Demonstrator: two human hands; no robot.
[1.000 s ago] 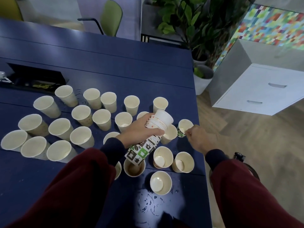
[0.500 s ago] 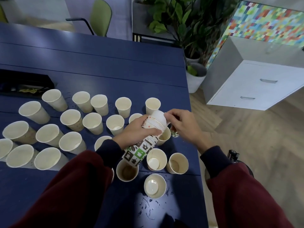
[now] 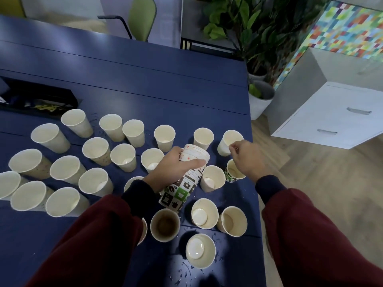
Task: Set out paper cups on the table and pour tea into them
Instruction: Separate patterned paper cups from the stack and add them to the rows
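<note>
Several pale paper cups stand upright on the dark blue table [image 3: 157, 83]. My left hand [image 3: 178, 164] grips a tilted stack of nested paper cups [image 3: 182, 187] with green and brown squares printed on its lower end. My right hand [image 3: 246, 158] pinches the near rim of a single white cup [image 3: 228, 141] that stands near the table's right edge. A cup with green print [image 3: 233, 172] stands just below that hand. One cup near me [image 3: 164, 224] has a brown-stained inside.
Spilled drops wet the table near its front edge [image 3: 186, 272]. A black tray [image 3: 37, 100] sits at the left. Past the table's right edge are a white drawer cabinet [image 3: 335, 117], potted plants [image 3: 259, 96] and a green chair [image 3: 141, 17] at the back.
My right hand pulled one cup off the top of the stack and carried it right and away to a spot near the table's right edge. The left hand still holds the stack.
</note>
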